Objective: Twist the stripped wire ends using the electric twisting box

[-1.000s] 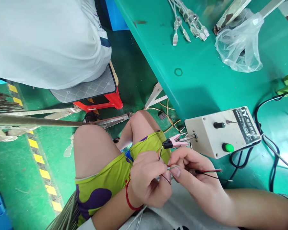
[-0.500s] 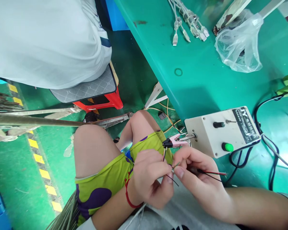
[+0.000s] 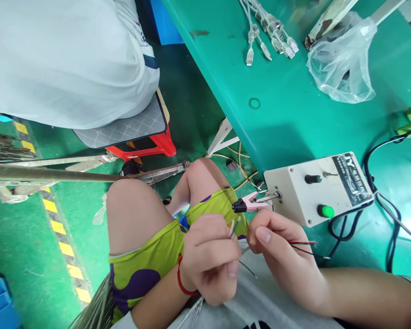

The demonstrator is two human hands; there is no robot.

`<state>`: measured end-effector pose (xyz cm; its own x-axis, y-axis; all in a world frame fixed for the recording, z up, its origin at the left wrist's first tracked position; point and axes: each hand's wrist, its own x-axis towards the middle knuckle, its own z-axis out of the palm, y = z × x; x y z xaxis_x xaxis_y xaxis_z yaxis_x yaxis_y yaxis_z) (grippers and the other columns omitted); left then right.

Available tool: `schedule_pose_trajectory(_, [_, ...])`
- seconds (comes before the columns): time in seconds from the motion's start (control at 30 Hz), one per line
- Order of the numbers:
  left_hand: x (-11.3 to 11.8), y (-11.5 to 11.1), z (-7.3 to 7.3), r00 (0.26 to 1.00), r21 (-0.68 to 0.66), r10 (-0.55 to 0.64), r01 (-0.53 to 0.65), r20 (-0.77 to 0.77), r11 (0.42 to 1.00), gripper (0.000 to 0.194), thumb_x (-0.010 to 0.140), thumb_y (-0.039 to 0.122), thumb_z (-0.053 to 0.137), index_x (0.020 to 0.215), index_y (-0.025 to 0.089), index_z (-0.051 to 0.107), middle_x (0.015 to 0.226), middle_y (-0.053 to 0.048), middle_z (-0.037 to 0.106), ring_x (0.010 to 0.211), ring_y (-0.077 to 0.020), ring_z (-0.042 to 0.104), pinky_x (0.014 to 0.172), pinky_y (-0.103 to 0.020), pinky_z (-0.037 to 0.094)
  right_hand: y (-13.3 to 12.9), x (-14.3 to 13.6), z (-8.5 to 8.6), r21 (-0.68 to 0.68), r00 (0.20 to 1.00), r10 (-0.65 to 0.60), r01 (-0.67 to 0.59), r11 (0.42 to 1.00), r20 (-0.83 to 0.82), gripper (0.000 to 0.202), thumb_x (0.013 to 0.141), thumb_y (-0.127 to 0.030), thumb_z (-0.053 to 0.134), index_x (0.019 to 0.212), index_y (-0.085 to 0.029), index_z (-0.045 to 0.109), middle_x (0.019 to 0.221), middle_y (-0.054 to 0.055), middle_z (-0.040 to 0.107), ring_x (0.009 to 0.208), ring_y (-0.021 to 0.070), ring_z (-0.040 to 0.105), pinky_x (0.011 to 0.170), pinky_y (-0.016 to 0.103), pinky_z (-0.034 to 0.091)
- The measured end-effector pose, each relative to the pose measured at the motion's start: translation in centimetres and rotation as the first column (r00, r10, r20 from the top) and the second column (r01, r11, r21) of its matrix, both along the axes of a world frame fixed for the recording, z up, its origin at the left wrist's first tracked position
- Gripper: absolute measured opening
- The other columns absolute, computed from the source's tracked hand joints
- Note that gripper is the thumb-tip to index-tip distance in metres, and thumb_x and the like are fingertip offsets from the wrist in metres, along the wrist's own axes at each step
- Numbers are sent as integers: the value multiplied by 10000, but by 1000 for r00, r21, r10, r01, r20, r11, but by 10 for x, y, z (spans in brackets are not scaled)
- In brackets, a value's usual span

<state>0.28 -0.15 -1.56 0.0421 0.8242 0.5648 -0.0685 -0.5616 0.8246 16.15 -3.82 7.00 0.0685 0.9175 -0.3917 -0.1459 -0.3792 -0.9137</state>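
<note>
Near the centre bottom, the hands are close but apart. The left hand is closed around thin pale and black wires, whose ends stick out at its right. The right hand has thumb and fingers pinched together, with thin red and black wires jutting from its grip. Just above sits a pink-and-black clip on a beige rectangular control box; white cables with clear plugs lie on the green table, upper right.
</note>
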Motion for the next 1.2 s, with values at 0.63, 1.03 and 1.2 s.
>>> schedule_pose_trajectory(0.63, [-5,14,-10,968,-192,225,-244,-114,951,91,1151,258,730,1076,208,743,780,47,721,482,-61,580,484,-172,487,14,-19,-3,-283,914,-256,167,945,-315,374,1001,-604,956,1141,-278,838,760,-32,539,653,138,338,648,292,387])
schedule_pose_trajectory(1.03, [-5,10,-9,950,-83,259,-276,-173,957,78,1162,265,734,1125,202,762,850,14,825,491,-64,629,511,-178,547,18,-20,-4,-242,892,-247,162,957,-379,402,1166,-657,727,1348,-300,749,669,-71,478,631,150,270,636,291,336])
schedule_pose_trajectory(1.2, [-4,10,-7,934,-10,276,-285,-225,958,88,1169,249,713,1123,195,763,856,-3,839,640,-117,772,641,-198,643,18,-21,-5,-217,891,-224,147,965,-395,353,1178,-617,733,1333,-300,733,616,-103,374,608,163,224,614,309,303])
